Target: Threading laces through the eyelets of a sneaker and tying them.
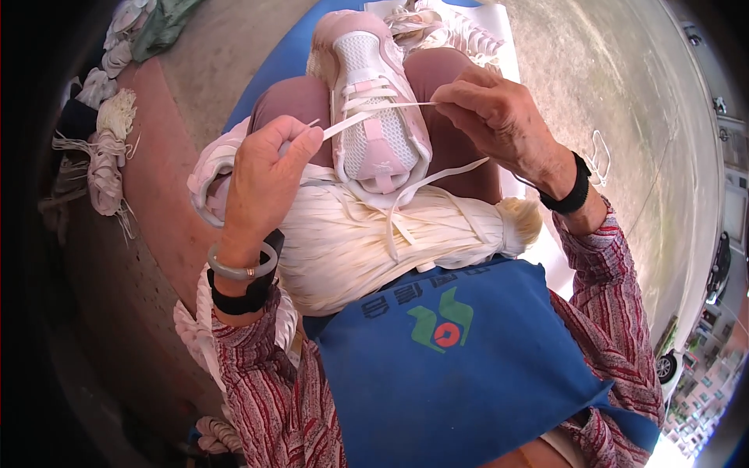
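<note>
A pink and white sneaker [374, 101] rests toe away from me on my lap, between my knees. My left hand [265, 175] pinches one end of a flat white shoelace [347, 125] that runs across to the shoe's eyelets. My right hand [495, 117] pinches the lace's other thin tip beside the shoe's right side. A thick bundle of cream-white laces [374, 238] lies across my lap below the shoe. A second pink shoe [214, 168] sits partly hidden behind my left hand.
A blue apron [460, 366] covers my front. More lace bundles [105, 148] and shoes lie at the left on a reddish floor. Another pile of laces [449, 31] sits on a blue mat beyond my knees. Concrete ground and parked cars are at the right.
</note>
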`<action>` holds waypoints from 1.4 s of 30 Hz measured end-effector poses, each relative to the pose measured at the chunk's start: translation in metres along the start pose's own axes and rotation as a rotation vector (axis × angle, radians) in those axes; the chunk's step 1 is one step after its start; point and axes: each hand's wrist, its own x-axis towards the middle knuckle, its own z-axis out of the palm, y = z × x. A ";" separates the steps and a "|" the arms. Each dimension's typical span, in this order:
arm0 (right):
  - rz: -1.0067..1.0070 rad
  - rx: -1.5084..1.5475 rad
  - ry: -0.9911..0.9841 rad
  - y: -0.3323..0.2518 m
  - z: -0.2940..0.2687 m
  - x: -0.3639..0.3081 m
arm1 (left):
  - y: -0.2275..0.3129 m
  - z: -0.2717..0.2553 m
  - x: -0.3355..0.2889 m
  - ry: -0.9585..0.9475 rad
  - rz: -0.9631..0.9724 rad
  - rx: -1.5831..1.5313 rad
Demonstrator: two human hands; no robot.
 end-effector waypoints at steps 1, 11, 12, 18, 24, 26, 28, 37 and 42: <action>-0.004 -0.039 -0.014 0.001 -0.004 -0.001 | 0.002 -0.003 0.001 0.004 -0.042 0.098; 0.082 -0.175 0.097 0.024 -0.014 -0.018 | -0.012 0.012 0.011 0.160 0.092 0.332; 0.157 -0.091 0.055 0.014 -0.021 -0.015 | -0.018 0.013 0.011 0.265 0.158 0.251; -0.051 0.176 -0.228 -0.031 -0.006 -0.009 | -0.007 -0.003 -0.006 0.452 0.178 -0.279; -0.128 -0.037 -0.404 -0.047 0.026 -0.014 | -0.013 0.017 -0.030 0.180 -0.029 -0.320; -0.171 -0.035 -0.410 -0.048 0.034 -0.013 | -0.012 0.021 -0.031 0.177 0.048 -0.153; -0.206 -0.041 -0.415 -0.048 0.042 -0.014 | -0.010 0.021 -0.032 0.180 0.027 -0.140; -0.138 0.094 -0.378 -0.054 0.024 -0.008 | -0.004 0.023 -0.019 0.183 0.022 0.048; 0.197 0.133 -0.236 -0.032 -0.007 -0.008 | -0.007 0.025 -0.011 0.281 0.163 0.082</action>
